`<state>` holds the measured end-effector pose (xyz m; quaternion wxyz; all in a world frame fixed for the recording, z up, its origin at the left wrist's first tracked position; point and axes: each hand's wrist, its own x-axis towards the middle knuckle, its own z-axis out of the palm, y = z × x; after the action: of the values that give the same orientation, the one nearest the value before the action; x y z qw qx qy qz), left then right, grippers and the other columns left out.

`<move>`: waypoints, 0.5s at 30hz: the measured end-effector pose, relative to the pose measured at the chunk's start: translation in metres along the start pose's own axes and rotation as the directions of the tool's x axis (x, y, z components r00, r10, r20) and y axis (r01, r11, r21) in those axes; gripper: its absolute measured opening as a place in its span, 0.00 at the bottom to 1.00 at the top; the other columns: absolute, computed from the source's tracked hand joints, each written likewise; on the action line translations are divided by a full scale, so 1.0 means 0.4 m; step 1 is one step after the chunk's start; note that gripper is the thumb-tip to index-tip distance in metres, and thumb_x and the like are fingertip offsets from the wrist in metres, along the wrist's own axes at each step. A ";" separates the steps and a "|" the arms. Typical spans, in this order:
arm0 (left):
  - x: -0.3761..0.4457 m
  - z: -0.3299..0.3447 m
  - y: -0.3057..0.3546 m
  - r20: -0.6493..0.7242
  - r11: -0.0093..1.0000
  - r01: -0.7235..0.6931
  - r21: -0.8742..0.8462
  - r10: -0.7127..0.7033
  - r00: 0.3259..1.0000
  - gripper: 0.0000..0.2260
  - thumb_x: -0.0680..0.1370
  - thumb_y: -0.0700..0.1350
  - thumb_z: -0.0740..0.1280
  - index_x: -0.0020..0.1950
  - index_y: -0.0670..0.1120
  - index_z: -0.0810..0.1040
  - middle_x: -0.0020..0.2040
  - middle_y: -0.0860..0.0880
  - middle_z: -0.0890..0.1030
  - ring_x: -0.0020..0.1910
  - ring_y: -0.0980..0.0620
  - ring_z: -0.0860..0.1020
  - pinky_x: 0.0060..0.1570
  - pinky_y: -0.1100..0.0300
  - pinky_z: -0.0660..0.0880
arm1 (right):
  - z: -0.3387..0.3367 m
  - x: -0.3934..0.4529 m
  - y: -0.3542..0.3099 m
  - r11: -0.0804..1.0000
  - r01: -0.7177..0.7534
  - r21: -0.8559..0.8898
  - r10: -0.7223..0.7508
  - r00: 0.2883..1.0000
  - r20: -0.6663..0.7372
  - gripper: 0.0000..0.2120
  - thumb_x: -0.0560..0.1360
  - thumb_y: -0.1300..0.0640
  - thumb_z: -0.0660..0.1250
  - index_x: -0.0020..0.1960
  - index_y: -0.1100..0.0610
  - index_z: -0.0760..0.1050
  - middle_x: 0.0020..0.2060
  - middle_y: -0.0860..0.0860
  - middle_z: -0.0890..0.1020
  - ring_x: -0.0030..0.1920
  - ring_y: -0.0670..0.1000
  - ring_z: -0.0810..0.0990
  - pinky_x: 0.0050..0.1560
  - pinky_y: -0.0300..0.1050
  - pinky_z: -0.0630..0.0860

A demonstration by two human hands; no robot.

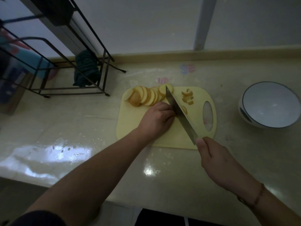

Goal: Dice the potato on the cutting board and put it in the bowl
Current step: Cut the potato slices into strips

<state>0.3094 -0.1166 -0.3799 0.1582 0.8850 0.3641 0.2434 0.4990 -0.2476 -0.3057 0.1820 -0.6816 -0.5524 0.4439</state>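
Observation:
A pale yellow cutting board (164,137) lies on the counter. A row of round potato slices (146,96) fans across its far left part. A few diced potato pieces (188,97) lie near the board's handle hole. My right hand (216,162) grips the handle of a cleaver (180,113), its blade slanting across the board. My left hand (157,119) sits with fingers curled against the blade's left side; whatever lies under those fingers is hidden. The white bowl (269,104) with a dark rim stands to the right of the board, nothing visible inside it.
A black wire rack (68,66) stands at the back left with a dark green cloth (86,69) hanging on it. A raised ledge (195,53) runs along the back of the glossy counter. The counter's front edge (48,178) is near my body.

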 end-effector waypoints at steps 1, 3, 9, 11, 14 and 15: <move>0.000 -0.001 0.001 -0.003 1.000 0.000 -0.003 0.000 1.000 0.08 0.76 0.39 0.67 0.46 0.38 0.85 0.45 0.42 0.83 0.43 0.41 0.80 0.45 0.52 0.76 | 0.000 0.003 0.000 1.000 -0.001 0.003 0.001 1.000 0.006 0.22 0.80 0.43 0.48 0.40 0.57 0.70 0.31 0.52 0.75 0.32 0.49 0.74 0.37 0.51 0.72; 0.000 -0.002 0.001 -0.003 1.000 0.008 -0.008 -0.008 1.000 0.08 0.76 0.39 0.67 0.46 0.38 0.85 0.45 0.42 0.83 0.43 0.41 0.80 0.45 0.52 0.76 | -0.001 0.003 0.003 1.000 -0.007 0.021 0.006 1.000 0.021 0.22 0.80 0.42 0.49 0.40 0.57 0.70 0.30 0.51 0.74 0.30 0.48 0.73 0.36 0.50 0.71; -0.001 -0.004 0.001 0.011 1.000 0.004 -0.030 -0.004 1.000 0.09 0.76 0.40 0.67 0.48 0.38 0.86 0.47 0.42 0.84 0.46 0.43 0.81 0.46 0.52 0.77 | -0.009 0.004 0.017 0.990 -0.054 0.132 0.047 0.997 0.055 0.27 0.76 0.37 0.50 0.42 0.60 0.71 0.27 0.48 0.70 0.24 0.42 0.65 0.30 0.43 0.64; -0.003 -0.008 0.001 -0.036 1.000 -0.018 -0.017 0.017 0.999 0.09 0.76 0.40 0.67 0.48 0.38 0.86 0.48 0.42 0.84 0.46 0.43 0.81 0.46 0.51 0.78 | -0.008 0.003 0.018 0.990 -0.050 0.130 0.044 0.998 0.050 0.26 0.77 0.37 0.50 0.41 0.60 0.71 0.27 0.49 0.71 0.24 0.42 0.66 0.31 0.43 0.64; 0.000 -0.049 0.024 -0.254 0.993 -0.120 -0.014 0.113 0.961 0.05 0.74 0.36 0.71 0.48 0.36 0.83 0.48 0.41 0.81 0.45 0.42 0.79 0.45 0.51 0.77 | -0.002 -0.001 0.012 0.998 -0.013 0.067 0.012 1.000 0.018 0.23 0.79 0.40 0.52 0.39 0.57 0.70 0.29 0.50 0.74 0.28 0.45 0.72 0.32 0.42 0.67; 0.009 -0.073 0.033 -0.302 0.986 -0.167 -0.015 0.154 0.941 0.06 0.73 0.35 0.70 0.48 0.36 0.81 0.48 0.40 0.79 0.46 0.42 0.78 0.47 0.52 0.76 | 0.000 -0.002 0.010 0.999 0.002 0.038 -0.002 1.000 0.005 0.21 0.79 0.41 0.52 0.38 0.55 0.69 0.29 0.50 0.75 0.30 0.45 0.74 0.32 0.38 0.67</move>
<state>0.3033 -0.1201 -0.3485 0.0987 0.8611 0.3055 0.3942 0.5014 -0.2497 -0.3082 0.1941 -0.6763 -0.5451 0.4560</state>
